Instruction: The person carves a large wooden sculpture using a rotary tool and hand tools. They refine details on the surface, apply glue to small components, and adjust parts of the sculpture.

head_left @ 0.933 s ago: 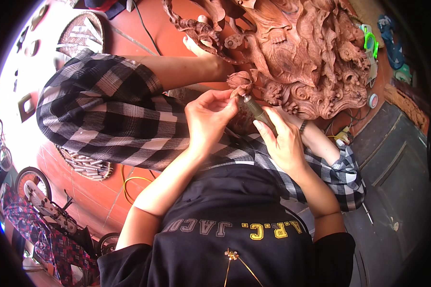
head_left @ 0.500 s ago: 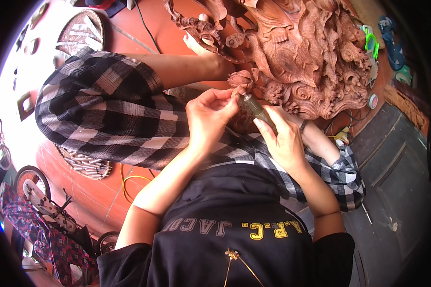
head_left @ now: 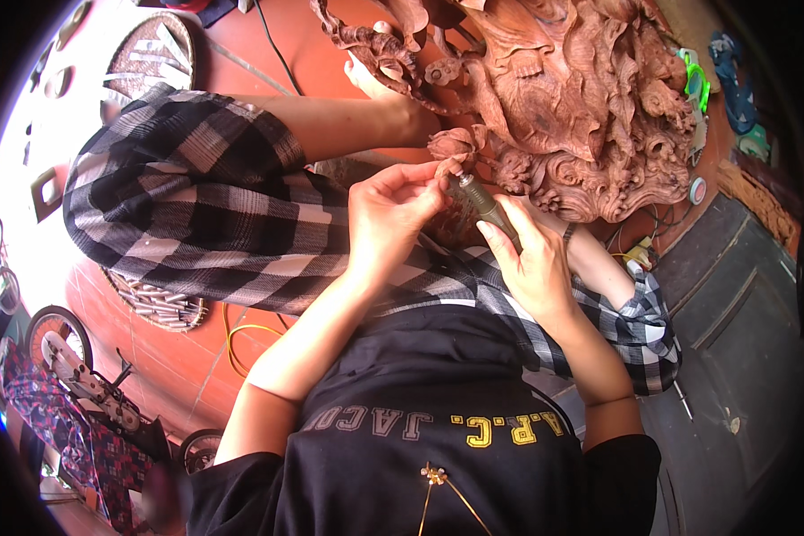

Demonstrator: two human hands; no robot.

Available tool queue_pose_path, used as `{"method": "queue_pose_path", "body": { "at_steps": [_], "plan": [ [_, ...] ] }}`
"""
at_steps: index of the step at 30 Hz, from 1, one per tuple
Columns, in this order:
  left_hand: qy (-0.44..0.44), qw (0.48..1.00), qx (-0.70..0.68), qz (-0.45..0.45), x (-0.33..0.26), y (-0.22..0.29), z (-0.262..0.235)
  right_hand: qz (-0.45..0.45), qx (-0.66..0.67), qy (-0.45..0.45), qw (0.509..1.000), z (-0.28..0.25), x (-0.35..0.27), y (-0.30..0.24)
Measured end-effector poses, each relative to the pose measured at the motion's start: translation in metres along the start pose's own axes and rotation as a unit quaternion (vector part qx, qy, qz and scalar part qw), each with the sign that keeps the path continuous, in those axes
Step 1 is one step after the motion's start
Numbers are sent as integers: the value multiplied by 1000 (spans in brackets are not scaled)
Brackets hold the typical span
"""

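The small curled brown wooden piece [head_left: 452,167] sits pinched in your left hand's fingertips [head_left: 439,183]; your right hand [head_left: 534,263] clamps the olive-green cylindrical tool [head_left: 486,207]. Brace both, stroke lightly.

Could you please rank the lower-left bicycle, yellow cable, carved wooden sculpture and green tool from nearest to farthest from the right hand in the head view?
1. Green tool: held in the right hand.
2. Carved wooden sculpture: ahead of that hand, upper part.
3. Yellow cable: to the left.
4. Bicycle: lower left, beyond the cable.
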State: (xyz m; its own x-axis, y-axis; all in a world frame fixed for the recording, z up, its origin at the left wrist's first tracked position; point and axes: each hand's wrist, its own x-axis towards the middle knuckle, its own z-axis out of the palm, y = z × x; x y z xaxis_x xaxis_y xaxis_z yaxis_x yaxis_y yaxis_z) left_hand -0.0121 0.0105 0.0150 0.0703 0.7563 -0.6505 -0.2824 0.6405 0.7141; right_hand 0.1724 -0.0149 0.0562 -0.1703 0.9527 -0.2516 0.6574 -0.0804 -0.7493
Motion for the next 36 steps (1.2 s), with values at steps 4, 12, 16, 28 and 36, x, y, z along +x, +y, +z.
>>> {"method": "queue_pose_path", "body": {
  "at_steps": [4, 12, 16, 28, 36],
  "plan": [
    [-3, 1000, -15, -3, 0, -1, -1, 8, -7, -13, 1000, 0, 0, 0],
    [-3, 1000, -23, 1, 1, -3, -2, 16, -7, -13, 1000, -2, 0, -1],
    [-8, 1000, -26, 0, 0, -2, -1, 29, 0, -9, 1000, -1, -1, 1],
    [-27, 999, -39, -15, 4, -5, -6, 44, 19, 2, 999, -5, 2, -1],
    [-27, 999, -39, -8, 4, -7, -5, 49, 24, -13, 998, -4, 1, -1]
  ]
}}
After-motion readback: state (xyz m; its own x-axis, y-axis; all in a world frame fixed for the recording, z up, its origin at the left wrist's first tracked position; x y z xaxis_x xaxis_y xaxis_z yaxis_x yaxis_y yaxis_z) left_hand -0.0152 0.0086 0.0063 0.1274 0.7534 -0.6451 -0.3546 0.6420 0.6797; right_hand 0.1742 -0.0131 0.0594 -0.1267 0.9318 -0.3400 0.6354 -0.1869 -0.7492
